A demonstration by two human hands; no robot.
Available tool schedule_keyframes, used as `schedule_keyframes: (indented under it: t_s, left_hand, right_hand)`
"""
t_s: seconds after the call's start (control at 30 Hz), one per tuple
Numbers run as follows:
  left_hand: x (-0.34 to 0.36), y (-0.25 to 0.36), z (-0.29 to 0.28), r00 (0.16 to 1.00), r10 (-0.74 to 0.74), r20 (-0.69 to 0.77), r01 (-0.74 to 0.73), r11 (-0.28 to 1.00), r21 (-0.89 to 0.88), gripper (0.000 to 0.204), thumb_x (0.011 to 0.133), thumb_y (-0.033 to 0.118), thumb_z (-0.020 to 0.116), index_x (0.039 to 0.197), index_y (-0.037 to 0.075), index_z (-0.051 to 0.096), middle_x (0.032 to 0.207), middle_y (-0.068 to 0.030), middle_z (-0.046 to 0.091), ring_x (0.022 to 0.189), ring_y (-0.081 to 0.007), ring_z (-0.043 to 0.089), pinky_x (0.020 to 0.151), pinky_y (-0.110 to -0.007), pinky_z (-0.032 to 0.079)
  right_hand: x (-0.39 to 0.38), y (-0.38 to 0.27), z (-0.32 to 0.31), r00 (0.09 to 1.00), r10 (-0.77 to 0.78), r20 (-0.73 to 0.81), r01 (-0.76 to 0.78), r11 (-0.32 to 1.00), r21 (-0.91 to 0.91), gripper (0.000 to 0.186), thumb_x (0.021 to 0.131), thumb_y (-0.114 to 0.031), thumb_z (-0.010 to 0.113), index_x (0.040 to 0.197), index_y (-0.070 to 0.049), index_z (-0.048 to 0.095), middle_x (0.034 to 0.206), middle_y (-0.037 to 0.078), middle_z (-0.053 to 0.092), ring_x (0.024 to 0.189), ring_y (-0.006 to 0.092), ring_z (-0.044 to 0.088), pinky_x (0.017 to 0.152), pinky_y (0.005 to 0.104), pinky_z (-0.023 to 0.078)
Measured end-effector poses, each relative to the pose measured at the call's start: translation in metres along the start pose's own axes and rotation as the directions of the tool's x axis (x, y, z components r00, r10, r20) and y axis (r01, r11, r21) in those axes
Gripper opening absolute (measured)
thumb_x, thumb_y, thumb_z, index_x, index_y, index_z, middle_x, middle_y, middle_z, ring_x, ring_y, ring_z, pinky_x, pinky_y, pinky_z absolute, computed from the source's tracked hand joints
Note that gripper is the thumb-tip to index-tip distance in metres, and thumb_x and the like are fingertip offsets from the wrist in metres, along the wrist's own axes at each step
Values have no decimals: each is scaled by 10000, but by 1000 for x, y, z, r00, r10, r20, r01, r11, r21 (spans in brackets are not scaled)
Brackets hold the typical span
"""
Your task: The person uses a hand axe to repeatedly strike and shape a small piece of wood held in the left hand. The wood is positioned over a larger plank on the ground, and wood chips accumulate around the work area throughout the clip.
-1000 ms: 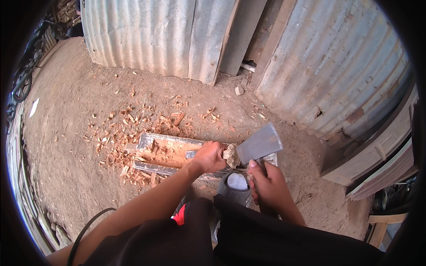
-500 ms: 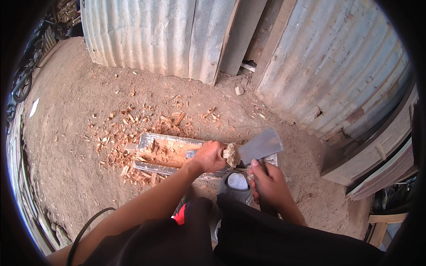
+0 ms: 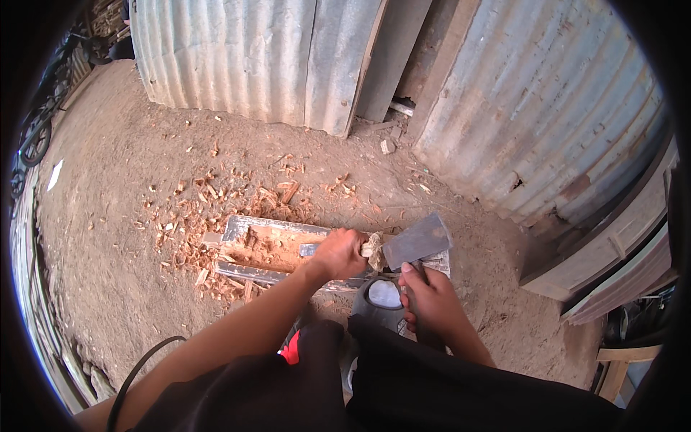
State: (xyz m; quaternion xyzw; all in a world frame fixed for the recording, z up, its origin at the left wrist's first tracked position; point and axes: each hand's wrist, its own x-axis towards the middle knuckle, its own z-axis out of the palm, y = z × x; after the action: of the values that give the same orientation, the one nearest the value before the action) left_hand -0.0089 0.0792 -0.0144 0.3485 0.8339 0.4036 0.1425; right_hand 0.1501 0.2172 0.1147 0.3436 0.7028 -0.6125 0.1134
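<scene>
My left hand (image 3: 341, 254) is wrapped round a chisel, whose flat metal blade (image 3: 308, 250) points left into a hollowed wooden block (image 3: 277, 234). The chisel's frayed, splintered handle end (image 3: 373, 252) sticks out to the right of my fist. My right hand (image 3: 435, 297) grips the dark handle of a hatchet (image 3: 419, 243) with a wide grey head. The near-left edge of that head is right by the frayed handle end; whether they touch I cannot tell. Reddish wood chips lie in the block's hollow, and its right part is partly hidden by the hatchet.
Wood chips and shavings (image 3: 205, 194) are scattered on the dirt ground (image 3: 108, 216) left of and beyond the block. A grey shoe (image 3: 381, 297) stands against the block's near side. Corrugated metal sheets (image 3: 237, 57) rise at the back. Wooden panels (image 3: 604, 245) lean at the right.
The hatchet has moved slightly left and toward me, its head now closer to the chisel's handle end. My right hand shifted with it. My left hand and the chisel have hardly moved.
</scene>
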Motion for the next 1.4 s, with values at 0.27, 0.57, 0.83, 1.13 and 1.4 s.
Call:
schedule_keyframes:
  t_s: [0.27,0.57,0.83,1.13,1.4]
  left_hand:
    - [-1,3,-1,1000,-23,-2,23,1000,7,132,722,111,638,781,-8,645,799,-292,661,866,-501,663,800,-546,530]
    - [-3,3,2,1000,-24,1,24,999,30,154,717,120,652,808,-4,661,814,-284,678,868,-490,676,801,-537,541]
    - [-2,7,-3,999,-32,24,32,999,9,154,723,122,646,817,2,673,819,-284,677,876,-492,673,806,-535,543]
    - [1,-2,4,999,-16,-39,16,1000,21,144,727,119,622,786,-4,669,815,-294,666,873,-505,658,805,-550,541]
    - [-1,-2,5,999,14,-33,-14,1000,-6,139,714,111,621,777,-5,664,807,-293,664,856,-505,656,793,-551,540]
  right_hand:
    - [-1,7,2,999,40,-22,-39,998,52,440,1066,-410,583,962,18,582,670,59,564,485,168,567,433,362,484]
    - [-7,1,0,1000,5,-9,-5,1000,-12,421,1062,-400,583,958,8,586,664,57,566,483,169,568,439,358,475]
    - [-3,-2,0,999,-42,4,42,999,0,392,1077,-371,573,918,-13,581,658,36,555,476,140,547,440,338,458]
    - [-5,5,5,992,-124,2,124,991,-47,383,1077,-366,578,917,-19,572,652,32,543,472,136,545,432,321,449]
    - [3,12,-5,998,-58,-18,58,998,12,384,1085,-369,548,945,-12,564,669,50,559,476,147,552,439,331,466]
